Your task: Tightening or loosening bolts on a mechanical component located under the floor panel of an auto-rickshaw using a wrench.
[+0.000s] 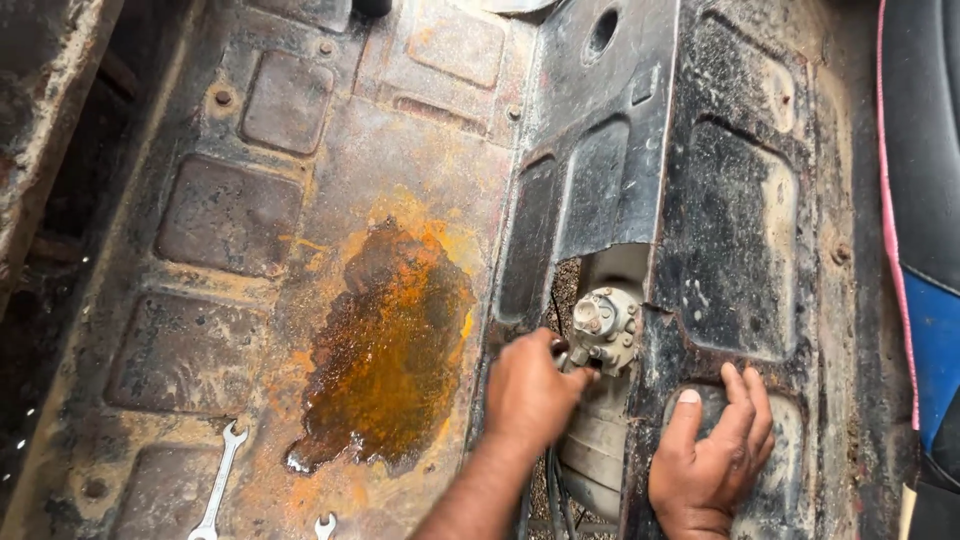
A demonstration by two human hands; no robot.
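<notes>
The round metal fitting sits in a cut-out opening of the rusty floor panel, on top of a pale grey cylindrical part that goes down under the panel. The fitting is dirty, with small bolts and a short stub on its top face. The left hand is just left of the fitting and below it, with the fingers curled tight against its lower left edge; something small and dark shows at the fingertips, but I cannot tell if the hand grips a tool or only the fitting itself. The right hand is to the right of the fitting and lower, lying flat and open on the black panel, with the fingers spread a little and pointing up; it holds nothing. Some dark cables run down below the fitting, between the left forearm and the grey part. Far to the left of the fitting, a large orange rust patch covers the middle of the floor panel. Further left and lower, a silver open-ended wrench lies on the floor, and the end of a second wrench shows at the bottom edge. Far to the right of the fitting there is a black and blue seat with pink trim.
</notes>
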